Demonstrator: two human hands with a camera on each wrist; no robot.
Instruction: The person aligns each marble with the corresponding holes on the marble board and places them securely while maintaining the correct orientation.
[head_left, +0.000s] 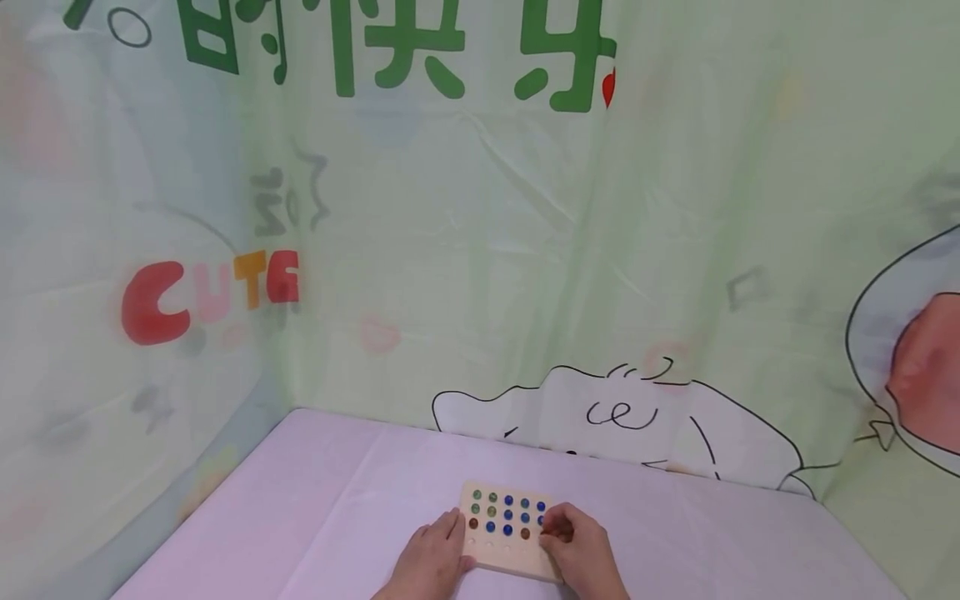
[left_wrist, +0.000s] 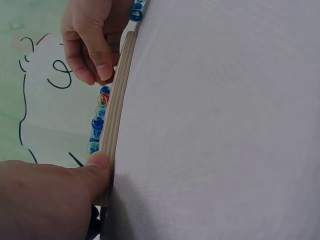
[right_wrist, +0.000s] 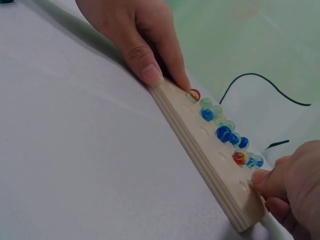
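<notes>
A pale wooden board [head_left: 517, 563] with rows of shallow holes lies on the table. Glass marbles, green, blue and reddish brown, sit in its three far rows; among them are a blue marble [right_wrist: 223, 133] and a red-streaked marble [right_wrist: 239, 159]. The left hand [head_left: 435, 554] holds the board's left end, its thumb [right_wrist: 151, 75] at the near corner. At the right end, the right hand [head_left: 581, 546] bends its thumb and fingers together over the third row's last place. They pinch what seems to be a marble, hidden by the fingertips.
Holes in the near row show bare wood. In the left wrist view, a few blue marbles [left_wrist: 136, 15] show past the board's right end. A pale cloth covers the table [head_left: 330, 500]. Printed curtains [head_left: 420, 250] hang behind and at the left.
</notes>
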